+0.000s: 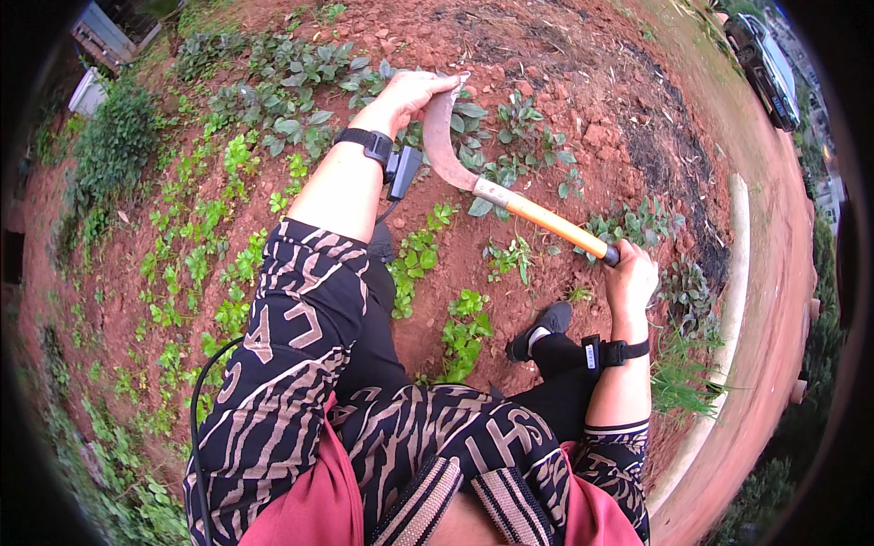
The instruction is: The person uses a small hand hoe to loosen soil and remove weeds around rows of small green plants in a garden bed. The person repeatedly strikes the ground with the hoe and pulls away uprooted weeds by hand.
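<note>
A sickle with a broad, curved, dull metal blade point(442, 140) spans the space between my two hands above the garden bed. My left hand point(408, 95) pinches the blade near its tip, thumb on the near face and the other fingers partly hidden behind it. At the other end, my right hand point(629, 273) grips the dark butt of the orange handle point(556, 225). A metal ferrule point(493, 192) joins blade and handle. Beneath the blade grow dark-leaved plants point(522, 126) in reddish soil.
Rows of bright green leafy plants point(198, 263) run at the left, with a clump point(466, 334) between my feet. My shoe point(546, 326) rests on soil. A pale curb point(734, 273) borders a dirt road at the right, where a dark car point(761, 68) stands.
</note>
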A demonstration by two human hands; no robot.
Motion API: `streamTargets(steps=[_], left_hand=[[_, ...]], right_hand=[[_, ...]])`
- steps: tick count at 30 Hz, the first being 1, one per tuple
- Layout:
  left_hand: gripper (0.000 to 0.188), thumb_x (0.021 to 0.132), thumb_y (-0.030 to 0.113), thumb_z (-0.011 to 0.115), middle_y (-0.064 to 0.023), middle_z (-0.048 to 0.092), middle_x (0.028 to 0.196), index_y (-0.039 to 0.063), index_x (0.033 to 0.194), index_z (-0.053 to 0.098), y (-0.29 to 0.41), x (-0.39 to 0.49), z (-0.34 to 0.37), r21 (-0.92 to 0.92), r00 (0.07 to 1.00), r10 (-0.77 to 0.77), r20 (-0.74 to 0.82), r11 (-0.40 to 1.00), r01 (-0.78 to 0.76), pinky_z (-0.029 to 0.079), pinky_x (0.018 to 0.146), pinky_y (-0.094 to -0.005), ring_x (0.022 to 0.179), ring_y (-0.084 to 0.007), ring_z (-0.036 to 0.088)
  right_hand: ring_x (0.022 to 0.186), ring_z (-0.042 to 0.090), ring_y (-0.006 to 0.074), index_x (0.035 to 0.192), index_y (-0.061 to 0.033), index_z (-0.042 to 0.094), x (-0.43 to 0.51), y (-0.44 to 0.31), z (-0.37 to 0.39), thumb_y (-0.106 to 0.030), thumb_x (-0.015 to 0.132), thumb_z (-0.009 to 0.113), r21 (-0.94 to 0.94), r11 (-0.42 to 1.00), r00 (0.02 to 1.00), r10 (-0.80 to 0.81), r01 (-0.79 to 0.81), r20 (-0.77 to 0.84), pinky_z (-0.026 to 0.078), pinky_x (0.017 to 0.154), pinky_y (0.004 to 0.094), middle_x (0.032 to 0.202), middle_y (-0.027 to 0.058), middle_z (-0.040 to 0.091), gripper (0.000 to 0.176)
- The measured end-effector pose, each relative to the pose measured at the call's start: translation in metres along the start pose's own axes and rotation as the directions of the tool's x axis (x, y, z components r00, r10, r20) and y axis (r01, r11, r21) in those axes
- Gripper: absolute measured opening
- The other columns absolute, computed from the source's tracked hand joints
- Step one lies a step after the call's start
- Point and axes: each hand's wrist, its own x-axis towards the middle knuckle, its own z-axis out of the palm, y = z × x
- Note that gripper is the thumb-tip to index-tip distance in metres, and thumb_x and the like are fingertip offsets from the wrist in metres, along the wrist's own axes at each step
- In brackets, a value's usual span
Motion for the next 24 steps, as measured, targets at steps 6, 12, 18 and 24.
streamTargets(steps=[6, 12, 18, 24], left_hand=[[0.020, 0.091, 0.025, 0.071, -0.0045, 0.072, 0.089, 0.006, 0.095, 0.073, 0.013, 0.004, -0.001, -0.145, 0.937, 0.200, -0.287, 0.957, -0.249, 0.052, 0.068, -0.0292, 0.078, -0.0132, 0.065], [0.023, 0.092, 0.025, 0.070, -0.0073, 0.070, 0.091, 0.004, 0.099, 0.067, 0.028, -0.017, -0.043, -0.021, 0.972, 0.160, -0.170, 0.986, -0.166, 0.057, 0.068, -0.0294, 0.078, -0.0182, 0.068], [0.037, 0.097, 0.009, 0.049, -0.0086, 0.068, 0.117, 0.005, 0.133, 0.058, 0.004, -0.093, -0.155, 0.099, 0.978, 0.177, -0.112, 0.981, -0.166, 0.055, 0.086, -0.0295, 0.097, -0.0155, 0.066], [0.031, 0.099, 0.010, 0.050, -0.0106, 0.069, 0.106, -0.002, 0.127, 0.059, -0.102, -0.204, -0.238, -0.061, 0.927, 0.018, -0.374, 0.997, -0.044, 0.058, 0.080, -0.0300, 0.087, -0.0166, 0.067]], right_hand=[[0.080, 0.065, 0.0269, 0.084, -0.0148, 0.065, 0.000, 0.002, -0.003, -0.020, 0.070, 0.080, -0.059, 0.997, 0.997, 0.062, -0.060, 0.047, 0.046, 0.071, 0.0416, 0.078, 0.0054, 0.065, 0.021], [0.076, 0.068, 0.0346, 0.093, -0.0114, 0.069, -0.001, 0.007, 0.002, -0.037, 0.073, 0.082, -0.028, 0.991, 0.949, 0.135, -0.132, 0.284, 0.053, 0.067, 0.0450, 0.077, 0.0149, 0.069, 0.035], [0.070, 0.064, 0.0385, 0.085, -0.0034, 0.063, -0.004, 0.018, 0.019, -0.039, 0.075, 0.081, 0.148, 0.974, 0.908, 0.100, -0.174, 0.407, 0.049, 0.064, 0.0460, 0.071, 0.0183, 0.065, 0.041], [0.053, 0.050, 0.0184, 0.081, 0.0028, 0.061, -0.005, 0.008, 0.035, -0.030, 0.082, 0.078, 0.381, 0.909, 0.913, -0.002, -0.169, 0.409, 0.043, 0.054, 0.0381, 0.060, 0.0107, 0.056, 0.037]])
